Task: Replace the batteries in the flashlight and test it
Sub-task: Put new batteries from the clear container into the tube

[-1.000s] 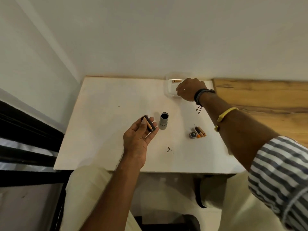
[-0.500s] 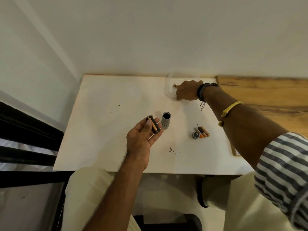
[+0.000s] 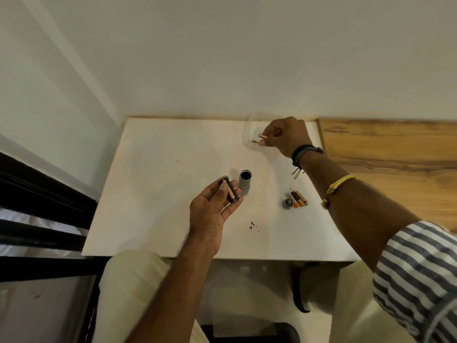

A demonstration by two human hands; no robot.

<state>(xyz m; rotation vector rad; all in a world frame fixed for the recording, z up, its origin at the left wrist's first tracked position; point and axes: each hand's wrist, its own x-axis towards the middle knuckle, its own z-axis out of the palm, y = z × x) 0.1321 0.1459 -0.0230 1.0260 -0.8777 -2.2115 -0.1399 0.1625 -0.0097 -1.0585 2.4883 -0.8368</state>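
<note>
Your left hand (image 3: 210,214) is gripping one black battery holder (image 3: 228,191). Your right hand (image 3: 286,136) is pinching one fresh battery (image 3: 262,136) over the clear tub (image 3: 248,129). One flashlight tube (image 3: 244,183) is standing upright beside the holder, with three loose batteries (image 3: 299,198) and one cap (image 3: 288,203) lying near it. Their labels are too small to read.

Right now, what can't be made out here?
Head view:
- Battery holder: left hand partly covers it; cell count unclear.
- Clear container: right hand, pinching a battery, hides most of it.
- Loose batteries beside the tail cap: labels too small.
- Flashlight body: bore too dark.
</note>
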